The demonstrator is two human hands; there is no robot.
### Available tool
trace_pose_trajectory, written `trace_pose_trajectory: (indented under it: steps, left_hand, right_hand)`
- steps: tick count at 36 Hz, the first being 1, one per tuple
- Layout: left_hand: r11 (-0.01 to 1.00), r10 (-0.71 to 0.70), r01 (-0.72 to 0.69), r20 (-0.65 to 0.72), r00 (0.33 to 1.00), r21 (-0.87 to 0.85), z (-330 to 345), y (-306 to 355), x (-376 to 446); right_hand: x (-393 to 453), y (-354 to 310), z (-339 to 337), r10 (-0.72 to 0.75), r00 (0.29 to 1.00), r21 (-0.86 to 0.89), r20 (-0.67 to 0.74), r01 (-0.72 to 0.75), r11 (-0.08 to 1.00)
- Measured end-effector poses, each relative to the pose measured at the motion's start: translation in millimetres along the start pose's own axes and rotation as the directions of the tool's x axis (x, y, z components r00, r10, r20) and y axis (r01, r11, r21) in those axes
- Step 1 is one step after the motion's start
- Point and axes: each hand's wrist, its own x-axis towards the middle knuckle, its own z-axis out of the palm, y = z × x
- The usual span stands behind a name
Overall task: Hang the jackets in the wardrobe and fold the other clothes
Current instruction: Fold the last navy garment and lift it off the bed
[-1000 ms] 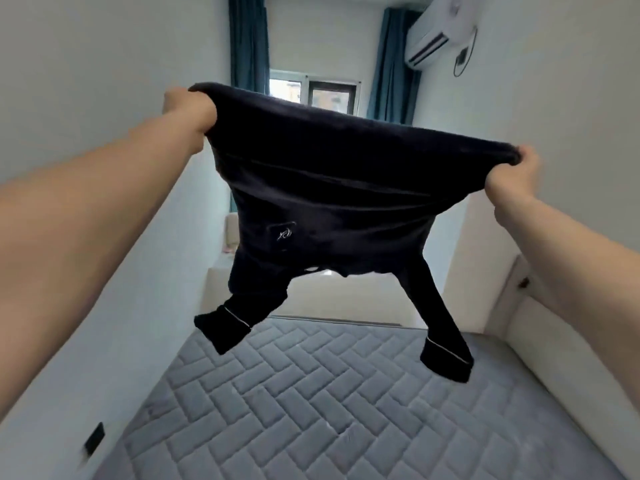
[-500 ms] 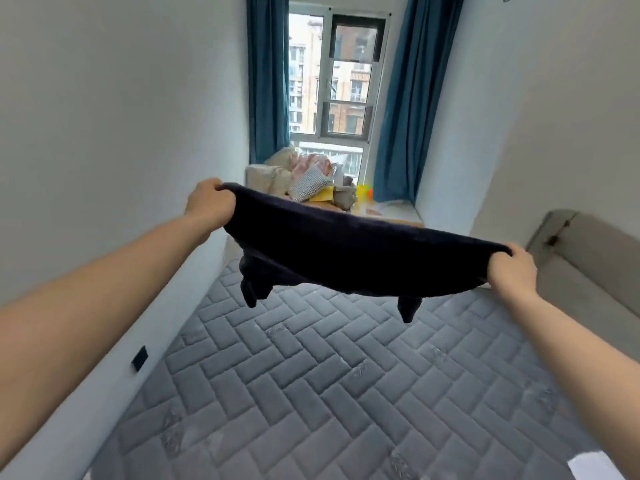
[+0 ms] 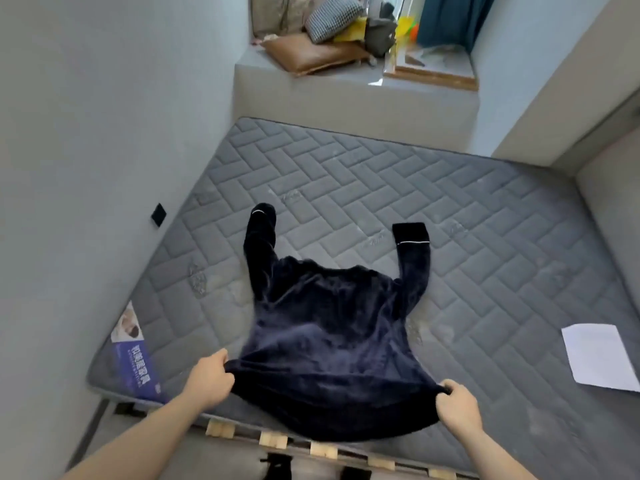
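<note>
Grey walls close in a narrow room, and most of the floor is taken up by one bare quilted mattress (image 3: 450, 216) with a herringbone stitch pattern. Its left edge is set against the left wall, its far edge against a raised grey ledge (image 3: 346, 95), and its right edge against a pale panel. At the near edge, wooden bed slats (image 3: 273, 439) are exposed beyond the mattress. Open mattress surface is seen to the right of the garment and beyond it.

One dark navy fleece top (image 3: 332, 334) is laid on the near half of the mattress. Its long axis runs from the near edge toward the ledge, with the hem nearest the person and overhanging the near edge. Two sleeves are pointed away toward the ledge; each cuff is marked by one thin white line.

The hem is gripped at its two corners: the left corner is pinched by the left hand (image 3: 211, 375), the right corner by the right hand (image 3: 457, 405), and the hem is held stretched between them.

One white sheet of paper (image 3: 599, 355) lies near the right edge of the mattress, well apart from the top. One blue label (image 3: 136, 362) is seen at the near left corner. Cushions (image 3: 311, 53) are piled on the ledge.
</note>
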Motion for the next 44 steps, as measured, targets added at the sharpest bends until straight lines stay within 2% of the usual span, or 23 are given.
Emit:
trace_pose_trajectory:
  steps: [3, 5, 10, 13, 16, 19, 25, 30, 33, 38, 42, 44]
  left_hand:
    - [0.988, -0.043, 0.016, 0.172, 0.984, 0.155, 46, -35, -11]
    - [0.981, -0.057, 0.008, 0.251, 0.966, 0.192, 69, -48, -16]
    - [0.969, -0.080, -0.017, 0.380, 0.921, 0.245, 103, -56, -9]
    - [0.964, -0.103, -0.012, 0.413, 0.905, 0.266, 106, -51, 10]
    - [0.964, -0.108, 0.004, 0.378, 0.920, 0.266, 98, -43, 42]
    - [0.974, -0.106, 0.038, 0.299, 0.948, 0.224, 82, -31, 89]
    - [0.995, -0.101, 0.099, 0.084, 0.991, 0.021, 48, 6, 208]
    - [0.966, -0.150, 0.132, -0.070, 0.986, -0.221, 39, 41, 304]
    - [0.927, -0.206, 0.155, -0.119, 0.971, -0.340, 43, 55, 349]
    - [0.827, -0.312, 0.221, -0.096, 0.945, -0.516, 54, 60, 404]
    - [0.694, -0.406, 0.277, -0.044, 0.913, -0.664, 62, 52, 440]
    - [0.655, -0.448, 0.280, -0.062, 0.892, -0.701, 64, 47, 452]
  right_hand:
    - [-5, 34, 33, 0.054, 0.990, -0.139, 0.132, -0.035, 0.990]
    - [-5, 53, 52, 0.100, 0.976, -0.194, 0.196, -0.061, 0.979]
    - [8, 86, 82, 0.234, 0.925, -0.393, 0.300, -0.104, 0.914]
    - [22, 88, 92, 0.291, 0.907, -0.449, 0.305, -0.132, 0.884]
    - [43, 74, 101, 0.288, 0.898, -0.471, 0.331, -0.107, 0.876]
    - [73, 44, 113, 0.206, 0.920, -0.416, 0.334, -0.053, 0.908]
    - [153, -40, 153, -0.031, 0.955, -0.225, 0.294, 0.101, 0.969]
    - [215, -100, 197, -0.184, 0.945, -0.140, 0.272, 0.228, 0.964]
    - [244, -120, 223, -0.185, 0.939, -0.178, 0.290, 0.242, 0.954]
    - [275, -113, 261, -0.080, 0.940, -0.243, 0.332, 0.167, 0.956]
    - [280, -99, 282, -0.095, 0.955, -0.344, 0.280, 0.192, 0.919]
    - [283, -95, 285, -0.110, 0.957, -0.361, 0.269, 0.206, 0.910]
